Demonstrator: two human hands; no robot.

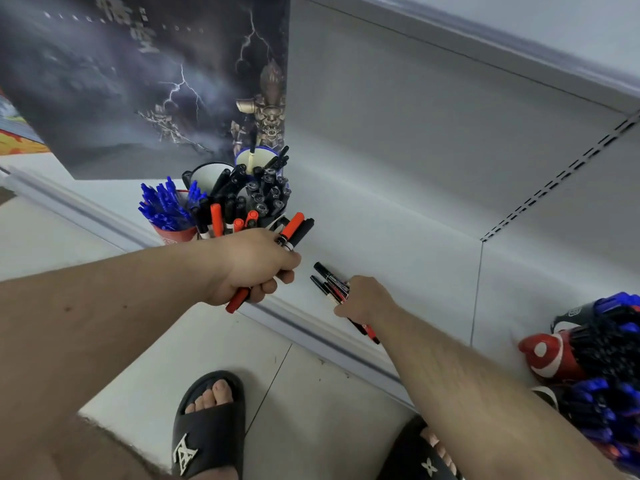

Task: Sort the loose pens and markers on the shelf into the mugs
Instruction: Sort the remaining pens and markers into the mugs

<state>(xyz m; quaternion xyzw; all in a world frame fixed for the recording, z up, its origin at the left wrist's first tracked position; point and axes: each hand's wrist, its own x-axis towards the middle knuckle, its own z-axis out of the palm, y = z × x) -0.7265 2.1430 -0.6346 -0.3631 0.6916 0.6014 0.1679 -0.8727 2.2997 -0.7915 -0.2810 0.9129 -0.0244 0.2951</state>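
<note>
My left hand grips a small bundle of red and black markers just in front of the mugs. My right hand holds a few black and red markers lying on the grey shelf, fingers curled round them. A cluster of mugs stands at the back left: a red mug full of blue pens, a mug packed with black markers, a white mug with a dark rim, and a blue-rimmed mug with one pen.
A dark poster panel stands behind the mugs. At the right, red mugs hold blue and black pens. The shelf's front rail runs diagonally. My feet in black sandals stand on the tiled floor below.
</note>
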